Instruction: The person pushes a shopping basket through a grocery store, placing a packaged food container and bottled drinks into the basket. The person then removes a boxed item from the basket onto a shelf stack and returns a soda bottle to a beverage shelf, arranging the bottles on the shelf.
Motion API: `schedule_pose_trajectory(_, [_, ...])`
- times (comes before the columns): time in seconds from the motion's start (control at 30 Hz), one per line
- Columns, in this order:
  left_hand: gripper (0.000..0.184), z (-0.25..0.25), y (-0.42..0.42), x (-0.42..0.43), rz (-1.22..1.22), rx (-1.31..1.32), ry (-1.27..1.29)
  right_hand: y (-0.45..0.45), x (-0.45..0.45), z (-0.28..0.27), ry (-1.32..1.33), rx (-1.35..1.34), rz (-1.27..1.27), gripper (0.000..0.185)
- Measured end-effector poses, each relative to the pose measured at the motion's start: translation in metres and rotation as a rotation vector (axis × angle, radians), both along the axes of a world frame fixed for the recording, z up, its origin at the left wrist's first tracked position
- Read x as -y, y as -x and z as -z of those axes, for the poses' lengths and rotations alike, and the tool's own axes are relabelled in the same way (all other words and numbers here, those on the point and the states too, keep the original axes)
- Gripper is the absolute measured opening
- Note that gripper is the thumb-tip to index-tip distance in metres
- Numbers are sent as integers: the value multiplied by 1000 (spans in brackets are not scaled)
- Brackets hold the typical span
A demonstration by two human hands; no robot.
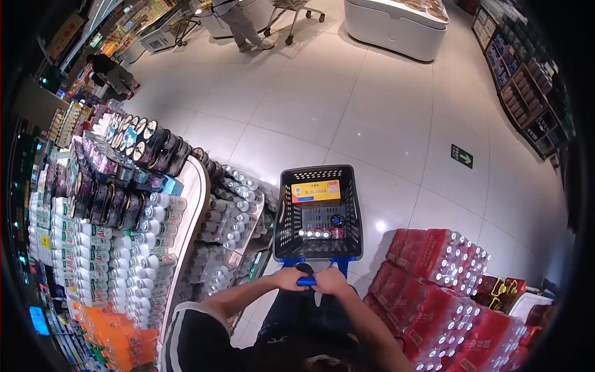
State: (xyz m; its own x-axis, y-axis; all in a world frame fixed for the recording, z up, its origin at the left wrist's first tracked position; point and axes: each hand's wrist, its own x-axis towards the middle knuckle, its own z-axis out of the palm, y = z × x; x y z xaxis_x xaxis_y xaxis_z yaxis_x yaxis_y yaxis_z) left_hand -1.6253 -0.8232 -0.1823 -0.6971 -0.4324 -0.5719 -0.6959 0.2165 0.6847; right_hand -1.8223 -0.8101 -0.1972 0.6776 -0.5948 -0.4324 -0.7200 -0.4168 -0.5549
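Observation:
Both of my hands grip the blue handle (306, 281) of a shopping cart. My left hand (290, 279) is wrapped round its left part, and my right hand (331, 281) round its right part. In front of them is the cart's dark perforated basket (286, 214). A yellow box (316, 191) with a blue and red label lies toward its far end. Nearer to me lie a small pack of white-capped bottles (319, 234) and a round dark item (338, 220) that I cannot identify.
On the left, a curved display (195, 211) holds white-capped bottles (133, 266) and dark packages. Red-wrapped bottle packs (427, 291) are stacked close on the right. Ahead are a white display case (396, 28), a standing person (238, 25) and another cart (294, 9). Shelves (520, 80) line the far right.

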Motion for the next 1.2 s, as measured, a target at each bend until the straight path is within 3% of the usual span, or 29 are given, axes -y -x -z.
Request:
schedule_pose_trajectory(0.3, [34, 7, 4, 42, -201, -137, 286, 8, 78, -8, 164, -1, -109, 29])
schedule_pose_trajectory(0.43, [35, 8, 3, 79, -228, -56, 320, 2, 121, -1, 196, -68, -133, 28])
schedule_pose_trajectory(0.57, [35, 4, -1, 117, -297, -102, 372, 1, 166, 12, 353, 139, -138, 27])
schedule_pose_trajectory(0.7, [35, 8, -6, 157, -330, -59, 403, -12, 217, -2, 196, -99, -201, 28])
schedule_pose_trajectory(1.1, [38, 12, -37, 284, -459, -7, 490, -56, 373, -12, 211, -136, -362, 35])
schedule_pose_trajectory(1.2, [39, 20, -51, 315, -488, 0, 486, -69, 413, 0, 227, -38, -378, 35])
